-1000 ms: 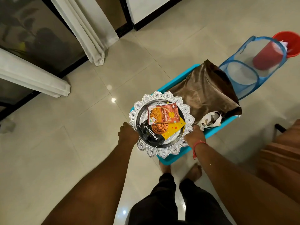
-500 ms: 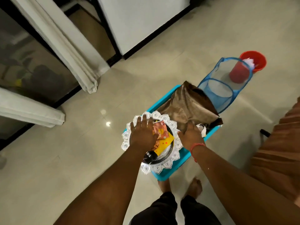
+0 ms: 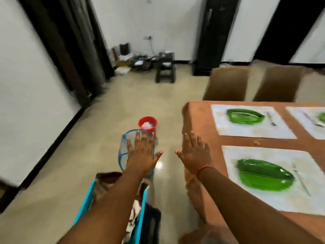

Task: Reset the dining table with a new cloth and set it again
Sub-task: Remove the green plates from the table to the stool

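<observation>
Dining table (image 3: 202, 124), draped in an orange-brown cloth (image 3: 197, 138), fills the right of the view and serves as landmark. On it lie white placemats (image 3: 249, 124), each bearing a green leaf-shaped plate (image 3: 265, 175) with cutlery (image 3: 301, 182) beside it. Left hand (image 3: 141, 153) and right hand (image 3: 195, 152) are held out flat at the table's near-left corner, fingers spread wide, gripping nothing. Left of the table, on the floor, stand a red bucket (image 3: 148, 123), a blue mesh hamper (image 3: 125, 152) and a turquoise bin (image 3: 140, 217). Beyond the table stand two chairs (image 3: 226, 83).

Red bucket (image 3: 147, 124), black stool (image 3: 165, 69) — perhaps cables (image 3: 140, 61) behind.
</observation>
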### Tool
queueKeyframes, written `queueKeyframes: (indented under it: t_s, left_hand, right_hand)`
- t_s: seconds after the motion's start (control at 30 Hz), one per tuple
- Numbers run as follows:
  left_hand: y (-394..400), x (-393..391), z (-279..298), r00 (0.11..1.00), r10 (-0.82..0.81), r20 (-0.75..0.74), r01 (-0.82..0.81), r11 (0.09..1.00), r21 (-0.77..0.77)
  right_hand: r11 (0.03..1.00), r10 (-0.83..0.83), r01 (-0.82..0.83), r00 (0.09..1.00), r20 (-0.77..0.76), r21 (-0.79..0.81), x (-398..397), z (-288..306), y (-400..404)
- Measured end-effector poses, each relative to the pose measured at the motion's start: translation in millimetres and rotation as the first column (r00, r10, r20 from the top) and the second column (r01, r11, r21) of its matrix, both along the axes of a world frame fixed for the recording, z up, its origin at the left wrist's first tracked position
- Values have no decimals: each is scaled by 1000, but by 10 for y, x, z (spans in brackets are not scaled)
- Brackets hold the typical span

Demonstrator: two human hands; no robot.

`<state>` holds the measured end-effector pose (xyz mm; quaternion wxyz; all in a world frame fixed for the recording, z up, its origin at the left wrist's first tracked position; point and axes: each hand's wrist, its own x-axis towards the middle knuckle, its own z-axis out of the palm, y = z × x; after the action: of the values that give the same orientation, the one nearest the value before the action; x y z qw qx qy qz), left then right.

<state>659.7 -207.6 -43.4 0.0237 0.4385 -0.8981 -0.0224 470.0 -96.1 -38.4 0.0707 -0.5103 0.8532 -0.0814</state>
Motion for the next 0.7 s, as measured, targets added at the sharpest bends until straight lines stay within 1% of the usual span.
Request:
queueKeyframes:
  t_s: [0.07, 0.17, 0.27, 0.33, 0.43, 0.57, 0.7]
  left_hand:
    - [84, -632, 152, 993, -110, -43, 108, 993, -47]
    - [371, -1593, 301, 967, -249, -49, 245, 967, -70]
    - [757, -2437, 318, 939, -341, -40, 338, 939, -68]
    - [970, -2846, 290, 925, -378, -30, 376, 925, -64]
    - [1251, -3357, 211, 898, -438, -48, 435, 898, -59]
    - [1500, -3746, 16, 882, -470, -27, 470, 883, -7]
    - [1669, -3943, -235, 893, -445, 65, 431, 888, 160]
  right_hand:
    - [995, -101, 100, 994, -45, -29, -545, 199, 263]
    - [968, -249, 246, 966, -65, -54, -1356, 349, 772]
    - [935, -354, 351, 931, -87, -44, -2080, 381, 1296]
    - [923, -386, 384, 917, -101, -34, -2466, 345, 1558]
    - [900, -436, 435, 899, -47, -23, -2949, 251, 1888]
    - [890, -455, 455, 890, -13, 15, -3304, 53, 2195]
    - [869, -493, 488, 868, 58, 87, -3496, -225, 2398]
